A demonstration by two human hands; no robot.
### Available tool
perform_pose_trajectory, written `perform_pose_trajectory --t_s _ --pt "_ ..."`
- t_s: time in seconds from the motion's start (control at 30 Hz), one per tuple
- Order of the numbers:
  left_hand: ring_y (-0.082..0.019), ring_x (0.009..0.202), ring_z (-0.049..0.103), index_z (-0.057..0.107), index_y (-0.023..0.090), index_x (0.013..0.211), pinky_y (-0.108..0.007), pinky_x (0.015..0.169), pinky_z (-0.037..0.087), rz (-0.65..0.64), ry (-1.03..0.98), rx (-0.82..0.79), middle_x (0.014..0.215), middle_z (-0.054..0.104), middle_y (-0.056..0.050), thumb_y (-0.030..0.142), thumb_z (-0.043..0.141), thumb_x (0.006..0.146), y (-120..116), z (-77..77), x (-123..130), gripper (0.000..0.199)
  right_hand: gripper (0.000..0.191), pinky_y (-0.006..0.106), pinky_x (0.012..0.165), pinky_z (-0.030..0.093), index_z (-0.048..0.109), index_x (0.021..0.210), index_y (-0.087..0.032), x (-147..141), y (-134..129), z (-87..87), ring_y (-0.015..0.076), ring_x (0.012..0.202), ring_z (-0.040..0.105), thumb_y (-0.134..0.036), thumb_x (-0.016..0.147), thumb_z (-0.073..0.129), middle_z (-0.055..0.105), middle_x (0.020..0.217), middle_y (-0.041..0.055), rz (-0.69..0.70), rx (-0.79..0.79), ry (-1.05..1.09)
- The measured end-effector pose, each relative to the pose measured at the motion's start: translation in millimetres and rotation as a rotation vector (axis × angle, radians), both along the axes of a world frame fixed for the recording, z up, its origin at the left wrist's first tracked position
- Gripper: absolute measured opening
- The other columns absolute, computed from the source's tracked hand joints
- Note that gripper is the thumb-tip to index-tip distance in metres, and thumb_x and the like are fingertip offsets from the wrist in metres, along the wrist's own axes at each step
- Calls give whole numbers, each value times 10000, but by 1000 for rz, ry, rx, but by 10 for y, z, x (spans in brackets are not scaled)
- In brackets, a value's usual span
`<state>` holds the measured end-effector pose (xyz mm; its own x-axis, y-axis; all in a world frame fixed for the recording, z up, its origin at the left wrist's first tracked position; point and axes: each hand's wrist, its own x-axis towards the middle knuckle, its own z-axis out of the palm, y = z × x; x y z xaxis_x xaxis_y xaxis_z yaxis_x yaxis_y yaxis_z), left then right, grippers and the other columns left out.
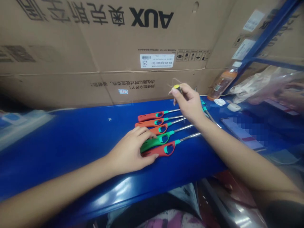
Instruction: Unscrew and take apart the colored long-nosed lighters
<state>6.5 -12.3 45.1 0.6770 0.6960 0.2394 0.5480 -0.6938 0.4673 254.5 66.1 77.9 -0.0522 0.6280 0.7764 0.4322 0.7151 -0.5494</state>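
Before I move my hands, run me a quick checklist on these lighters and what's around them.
1. Left hand at the lighters: ok, over the green lighter and the nearest red lighter.
2. Right hand has a grip: ok, on a yellow-topped thing.
3. Five handles side by side: ok.
4. Every metal rod in full view: not ok, the right hand hides parts.
5. Bottle capped: ok.
6. Lighters fuelled: cannot tell.

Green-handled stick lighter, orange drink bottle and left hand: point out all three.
Green-handled stick lighter (156, 142): head view, on the handle behind the trigger opening.
Orange drink bottle (222, 84): head view, on the middle of its body.
Left hand (131, 152): head view, on the back of the hand.
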Motion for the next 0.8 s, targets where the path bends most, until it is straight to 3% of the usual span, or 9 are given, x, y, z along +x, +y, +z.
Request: perform_pose_trajectory --t_s 0.13,0.3,0.4,0.53,0.8 --pt "-260 1002 642 658 223 1100 -397 829 549 72 41 -110 1100 654 -53 309 743 777 -155 29 -120 345 334 243 655 467 667 848 -205 -364 -232 152 99 689 567 -508 962 584 598 740 -27 158 -136 147" --pt "-199 906 636 692 212 1029 -329 780 546 50 -61 -112 1068 606 -43 273 759 782 -180 -131 -170 263 260 224 456 403 585 1021 -244 -764 -472 -82 84 521 501 -457 909 685 525 663 -73 366 -284 183" --pt "-175 915 624 691 192 985 -305 815 544 3 -204 -68 1048 590 -46 285 766 809 -121 -263 -174 213 265 245 476 434 569 1142 -269 -821 -548 -227 99 537 504 -387 929 671 519 687 -65 301 -231 229" --pt "-156 873 610 670 173 933 -292 795 535 -37 -289 -3 993 588 -45 283 744 848 -79 -375 -188 157 165 267 580 513 599 1093 -243 -785 -610 -294 110 615 563 -265 937 649 574 747 -38 215 -90 230" --pt "-147 834 615 657 178 901 -276 743 531 -38 -271 4 961 632 -34 283 702 881 -110 -400 -197 116 140 283 699 545 599 1048 -239 -794 -670 -337 121 771 631 -196 921 640 649 928 -7 152 97 40"
